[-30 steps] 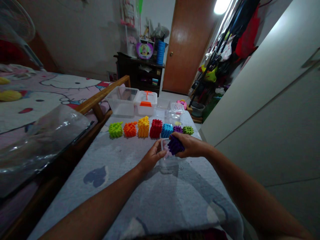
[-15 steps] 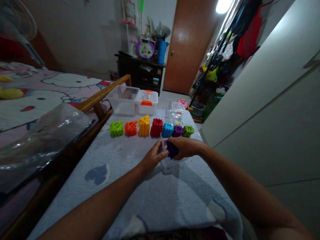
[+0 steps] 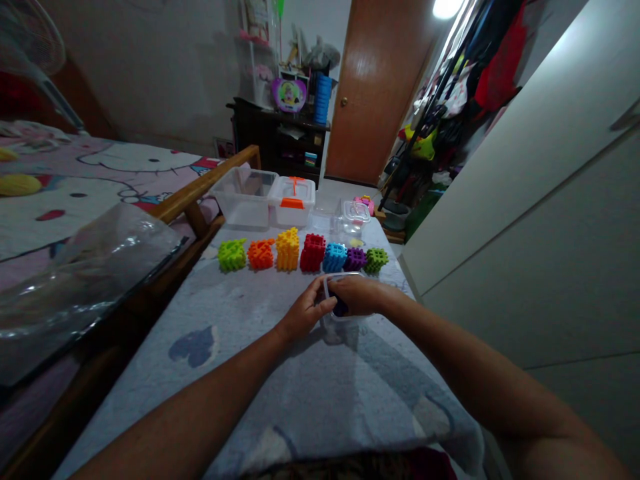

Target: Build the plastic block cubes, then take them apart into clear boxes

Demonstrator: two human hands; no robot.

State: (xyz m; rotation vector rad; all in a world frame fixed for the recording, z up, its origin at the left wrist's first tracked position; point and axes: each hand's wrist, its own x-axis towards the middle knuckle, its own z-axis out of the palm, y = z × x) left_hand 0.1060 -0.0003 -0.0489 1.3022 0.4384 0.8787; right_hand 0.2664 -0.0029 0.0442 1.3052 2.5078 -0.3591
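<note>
A small clear plastic container [image 3: 345, 319] stands on the cloth-covered table in front of me. My left hand [image 3: 307, 310] grips its left side, thumb at the rim. Inside the opening is my right hand [image 3: 357, 295], closed around a dark purple block piece [image 3: 341, 307] that is mostly hidden by the fingers. Just beyond the container runs a row of toy block stacks: lime green [image 3: 232, 255], orange [image 3: 261, 255], yellow [image 3: 287, 250], red [image 3: 313, 253], light blue [image 3: 335, 257], purple [image 3: 355, 259] and olive green [image 3: 376, 260].
Behind the row stand a large clear bin [image 3: 245, 200], a lidded box with orange latches [image 3: 293, 203] and a smaller clear lidded box [image 3: 355, 215]. A wooden bed rail [image 3: 205, 187] borders the table's left; a pale cabinet [image 3: 525, 233] is at right.
My right hand has lowered the purple block piece from the container's opening down into it. My left hand stays on the container's side.
</note>
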